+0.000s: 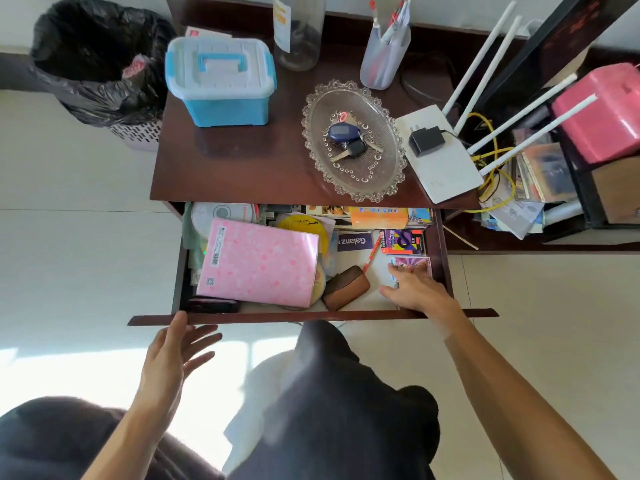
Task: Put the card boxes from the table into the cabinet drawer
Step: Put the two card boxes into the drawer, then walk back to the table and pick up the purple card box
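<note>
The cabinet drawer point(311, 316) is pulled out below the dark wooden table top point(249, 161). At the drawer's right end lie two card boxes: a red, yellow and purple one point(402, 241) and, nearer me, a pink-purple one point(414, 263). My right hand point(414, 289) lies flat inside the drawer on that nearer box, fingers spread over it and hiding most of it. My left hand point(173, 355) is open, its thumb touching the drawer's front panel at the left. No card box shows on the table top.
The drawer also holds a pink notebook point(259, 263), discs point(304, 225) and a brown pouch point(346, 287). On the table stand a blue storage box point(221, 81), a glass dish with keys point(353, 140), a pen cup point(382, 53) and a router point(440, 154). A black-lined bin point(100, 64) stands at the left.
</note>
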